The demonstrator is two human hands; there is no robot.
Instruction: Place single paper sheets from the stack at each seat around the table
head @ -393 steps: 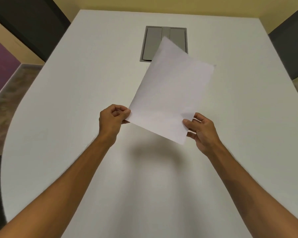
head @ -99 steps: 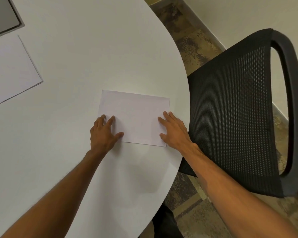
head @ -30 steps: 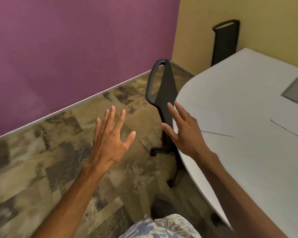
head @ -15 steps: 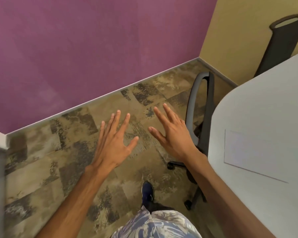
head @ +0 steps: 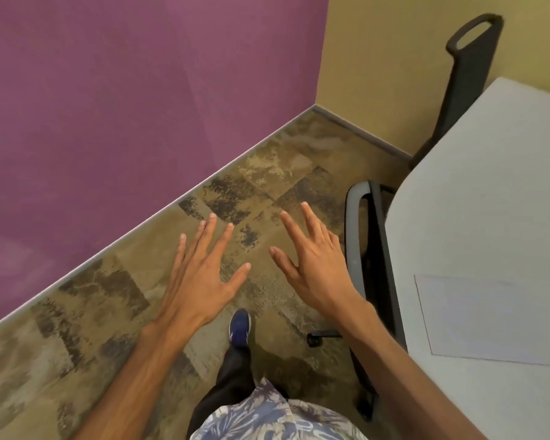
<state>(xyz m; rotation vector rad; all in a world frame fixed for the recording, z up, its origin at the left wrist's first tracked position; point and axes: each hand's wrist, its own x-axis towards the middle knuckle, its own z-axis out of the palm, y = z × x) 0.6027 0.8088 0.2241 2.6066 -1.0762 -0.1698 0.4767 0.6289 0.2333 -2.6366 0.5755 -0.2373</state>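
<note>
- The person's left hand (head: 200, 277) is held out flat above the patterned floor (head: 77, 338), fingers spread, holding nothing
- A blue shoe (head: 239, 328) steps forward between the two arms
- The right hand (head: 315, 265) is likewise spread and empty, near a dark chair (head: 359, 249) tucked at the table's edge
- One paper sheet (head: 477, 319) lies flat on the white table (head: 505, 185) at far right, beside that chair

Open carpet (head: 115, 319) ahead, near chair (head: 367, 274) tucked against table (head: 477, 198) edge, far chair (head: 467, 77) beyond
</note>
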